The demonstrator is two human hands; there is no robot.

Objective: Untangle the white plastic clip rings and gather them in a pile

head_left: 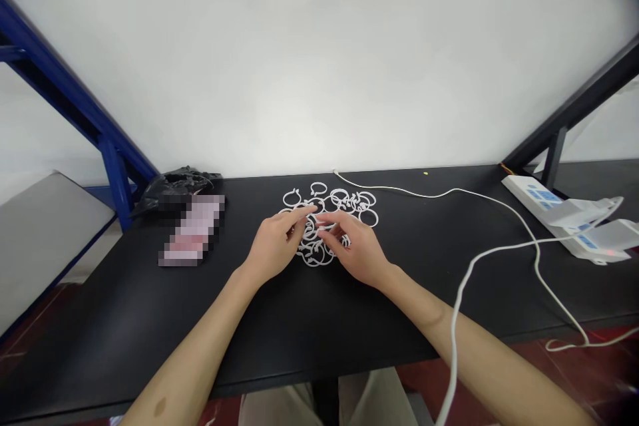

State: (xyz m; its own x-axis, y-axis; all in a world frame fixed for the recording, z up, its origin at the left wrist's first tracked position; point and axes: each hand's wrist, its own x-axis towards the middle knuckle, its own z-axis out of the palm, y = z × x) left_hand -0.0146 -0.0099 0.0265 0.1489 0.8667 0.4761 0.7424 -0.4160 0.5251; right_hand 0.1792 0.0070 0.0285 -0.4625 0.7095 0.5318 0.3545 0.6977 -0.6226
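White split rings [310, 235] lie heaped mid-tabletop [309, 326], beneath and beyond the fingertips. The left hand [305, 221] and right hand [322, 223] curl, partly open; I cannot tell if either grips one. Best lift rings singly, easing hooked ends apart.

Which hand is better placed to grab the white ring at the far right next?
Probably the right hand: that white ring lies close beside it, while the left hand is farther away.
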